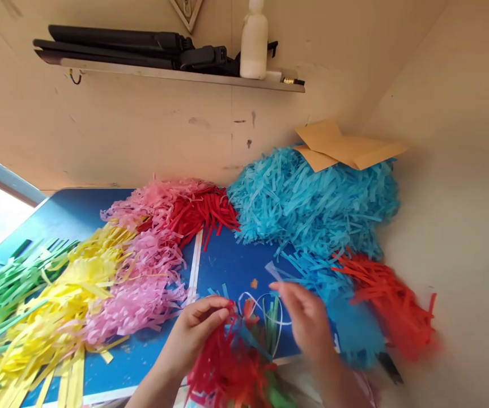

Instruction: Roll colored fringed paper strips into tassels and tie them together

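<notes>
My left hand (197, 328) is closed, with thumb and forefinger pinching the top of a red paper tassel (222, 368). The tassel hangs below the fingers in a bunch with orange, blue and green strips. Across from it my right hand (307, 317), slightly blurred, is closed on a pale, translucent strip (275, 272) that pokes up past the fingertips. A thin white string (284, 323) loops between the two hands near the bunch. Where the string's ends lie, I cannot tell.
Yellow fringe (69, 283), green fringe (27, 277), pink fringe (142, 283) and dark red fringe (204, 212) cover the left of the blue table (231, 266). Blue fringe (312, 198) is heaped right, under brown envelopes (346, 144). Orange-red fringe (392, 306) lies near the right wall. A shelf (163, 75) hangs above.
</notes>
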Available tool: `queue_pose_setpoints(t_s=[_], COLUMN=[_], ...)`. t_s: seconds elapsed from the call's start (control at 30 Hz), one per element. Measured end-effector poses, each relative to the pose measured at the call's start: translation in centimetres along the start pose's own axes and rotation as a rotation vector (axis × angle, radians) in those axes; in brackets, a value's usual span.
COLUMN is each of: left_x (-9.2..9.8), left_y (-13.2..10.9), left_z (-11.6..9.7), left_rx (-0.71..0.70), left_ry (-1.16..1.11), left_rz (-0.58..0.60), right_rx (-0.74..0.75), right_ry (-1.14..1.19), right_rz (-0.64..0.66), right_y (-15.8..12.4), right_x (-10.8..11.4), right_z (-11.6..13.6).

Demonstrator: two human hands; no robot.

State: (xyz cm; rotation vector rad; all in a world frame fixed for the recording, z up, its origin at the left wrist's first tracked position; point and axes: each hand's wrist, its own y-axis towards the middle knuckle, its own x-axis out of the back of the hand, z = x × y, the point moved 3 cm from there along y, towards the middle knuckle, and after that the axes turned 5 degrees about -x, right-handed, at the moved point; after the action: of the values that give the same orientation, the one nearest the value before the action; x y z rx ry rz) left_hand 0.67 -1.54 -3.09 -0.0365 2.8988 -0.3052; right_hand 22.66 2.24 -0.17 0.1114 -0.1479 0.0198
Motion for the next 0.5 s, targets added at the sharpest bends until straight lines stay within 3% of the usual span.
queue_pose_setpoints(t_s=[0.13,0.27,0.5], left_x=[-1.1,-2.1,-2.2], left_y=[-0.2,0.0,0.0], left_z=[0.9,0.8,0.8], left_rx=[0.26,0.288,0.26], left_ry=[-0.39,-0.497,-0.441], left_rz=[-0.1,-0.081,-0.057], right_rx=[0.076,0.112,0.084], right_ry=[-0.197,-0.204,-0.289], right_rz=[0.187,0.231,0.292], right_y=[-2.2,-2.7,-2.7], right_x=[-2.5,-3.4,-3.7], right_z=[0.8,1.2,0.4])
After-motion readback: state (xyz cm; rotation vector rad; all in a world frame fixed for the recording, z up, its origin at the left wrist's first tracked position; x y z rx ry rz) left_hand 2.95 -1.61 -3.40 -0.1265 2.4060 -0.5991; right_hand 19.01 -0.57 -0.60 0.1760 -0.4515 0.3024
